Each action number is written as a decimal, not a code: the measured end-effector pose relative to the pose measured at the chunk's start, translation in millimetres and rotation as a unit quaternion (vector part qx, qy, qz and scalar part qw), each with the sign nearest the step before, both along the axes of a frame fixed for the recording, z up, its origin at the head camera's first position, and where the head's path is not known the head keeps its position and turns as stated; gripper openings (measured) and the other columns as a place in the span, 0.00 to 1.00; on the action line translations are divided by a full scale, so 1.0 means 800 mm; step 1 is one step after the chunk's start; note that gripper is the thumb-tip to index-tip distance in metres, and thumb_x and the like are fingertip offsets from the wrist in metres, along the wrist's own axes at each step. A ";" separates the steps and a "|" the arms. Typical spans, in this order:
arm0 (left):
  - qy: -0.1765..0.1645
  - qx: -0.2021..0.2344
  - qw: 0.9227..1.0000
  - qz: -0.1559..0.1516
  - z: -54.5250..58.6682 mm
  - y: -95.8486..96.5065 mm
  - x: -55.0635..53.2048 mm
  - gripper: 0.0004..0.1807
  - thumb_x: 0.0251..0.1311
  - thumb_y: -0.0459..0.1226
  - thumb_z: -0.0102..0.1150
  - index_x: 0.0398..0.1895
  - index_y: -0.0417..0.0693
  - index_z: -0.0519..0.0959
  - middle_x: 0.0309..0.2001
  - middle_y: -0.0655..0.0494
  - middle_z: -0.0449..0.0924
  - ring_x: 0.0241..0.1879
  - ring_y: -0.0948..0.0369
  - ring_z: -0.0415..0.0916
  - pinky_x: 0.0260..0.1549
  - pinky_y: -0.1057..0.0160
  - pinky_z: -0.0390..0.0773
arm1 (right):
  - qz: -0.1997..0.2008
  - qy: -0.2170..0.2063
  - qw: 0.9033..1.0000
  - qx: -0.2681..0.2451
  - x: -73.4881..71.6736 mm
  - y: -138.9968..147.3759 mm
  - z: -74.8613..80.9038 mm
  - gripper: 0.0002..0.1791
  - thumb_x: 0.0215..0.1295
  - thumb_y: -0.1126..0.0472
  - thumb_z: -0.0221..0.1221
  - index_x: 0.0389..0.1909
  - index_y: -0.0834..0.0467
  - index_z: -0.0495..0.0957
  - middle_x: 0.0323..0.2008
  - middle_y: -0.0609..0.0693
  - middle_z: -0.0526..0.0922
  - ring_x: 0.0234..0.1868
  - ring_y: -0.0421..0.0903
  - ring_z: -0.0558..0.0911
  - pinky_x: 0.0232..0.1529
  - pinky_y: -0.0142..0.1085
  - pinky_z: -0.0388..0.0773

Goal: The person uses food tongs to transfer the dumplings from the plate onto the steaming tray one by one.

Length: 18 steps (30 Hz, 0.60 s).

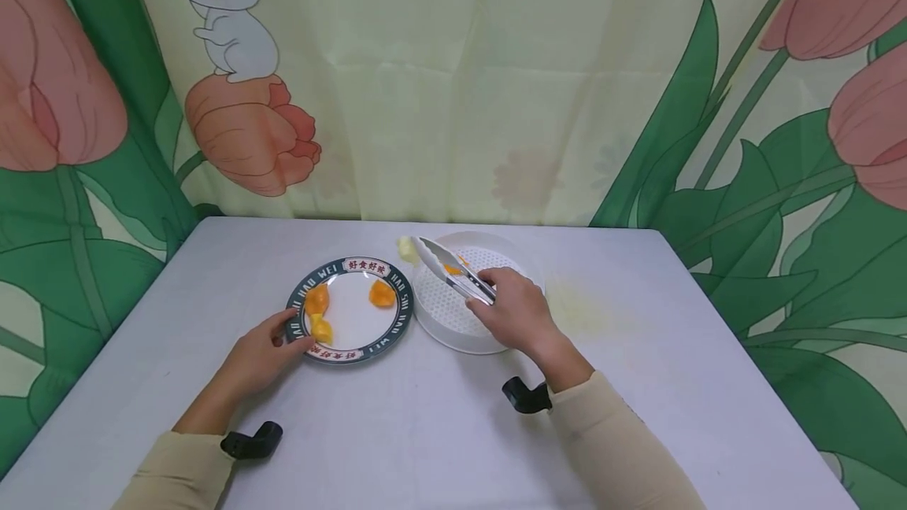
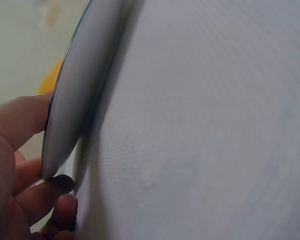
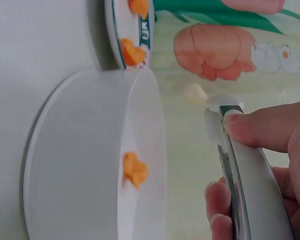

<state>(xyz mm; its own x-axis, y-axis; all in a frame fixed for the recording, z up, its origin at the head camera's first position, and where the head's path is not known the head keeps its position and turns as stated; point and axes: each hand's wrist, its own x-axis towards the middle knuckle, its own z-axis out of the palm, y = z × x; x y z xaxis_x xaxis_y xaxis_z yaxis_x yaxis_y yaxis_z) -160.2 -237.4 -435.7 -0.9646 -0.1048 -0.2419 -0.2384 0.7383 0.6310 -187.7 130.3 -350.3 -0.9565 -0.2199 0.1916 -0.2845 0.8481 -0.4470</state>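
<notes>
White perforated tray lies beneath the right hand, beside a dark-rimmed plate whose edge the left hand pinches, with metal tongs clasped in the right, and orange pieces lying below the tongs and beyond the left fingers.

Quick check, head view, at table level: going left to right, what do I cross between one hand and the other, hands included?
Left hand → plate with lettered rim → round white container → right hand.

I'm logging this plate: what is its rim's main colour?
The rim is mainly dark blue-grey; clearest in the head view.
</notes>
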 end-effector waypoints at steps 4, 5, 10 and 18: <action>0.002 0.002 1.000 0.002 -0.002 -0.001 0.001 0.51 0.61 0.61 0.62 0.77 0.39 0.57 0.63 0.25 0.65 0.56 0.37 0.66 0.55 0.39 0.75 | -0.014 -0.009 1.000 0.009 -0.006 0.013 -0.004 0.26 0.62 0.54 0.66 0.58 0.62 0.79 0.50 0.56 0.83 0.43 0.52 0.80 0.42 0.47 0.77; 0.002 0.002 1.000 0.002 -0.001 -0.001 0.001 0.51 0.61 0.61 0.62 0.77 0.39 0.57 0.63 0.25 0.64 0.56 0.37 0.66 0.55 0.39 0.75 | -0.017 -0.012 1.000 0.012 -0.007 0.016 -0.005 0.26 0.62 0.54 0.65 0.58 0.62 0.79 0.50 0.56 0.82 0.43 0.52 0.80 0.41 0.47 0.77; 0.001 0.000 1.000 0.001 0.000 0.000 0.000 0.51 0.61 0.61 0.62 0.77 0.39 0.57 0.63 0.25 0.64 0.57 0.37 0.66 0.55 0.39 0.75 | -0.036 -0.032 0.999 0.019 -0.010 0.028 -0.013 0.27 0.64 0.53 0.65 0.60 0.63 0.77 0.51 0.57 0.81 0.43 0.53 0.79 0.41 0.47 0.77; -0.001 0.005 1.000 0.003 -0.003 -0.001 -0.002 0.50 0.61 0.60 0.62 0.76 0.39 0.57 0.64 0.25 0.64 0.59 0.35 0.65 0.56 0.38 0.73 | -0.054 -0.069 0.996 0.032 -0.014 0.032 -0.025 0.29 0.65 0.52 0.64 0.62 0.64 0.75 0.54 0.59 0.80 0.48 0.54 0.79 0.47 0.48 0.78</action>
<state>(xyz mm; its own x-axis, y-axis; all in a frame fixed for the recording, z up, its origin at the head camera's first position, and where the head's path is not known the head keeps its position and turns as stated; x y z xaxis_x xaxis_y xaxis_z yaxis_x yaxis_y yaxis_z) -161.4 -237.9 -437.8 -0.9636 -0.1081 -0.2444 -0.2438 0.7304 0.6380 -199.1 155.5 -370.5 -0.9916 -0.1212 0.0452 -0.1289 0.8989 -0.4188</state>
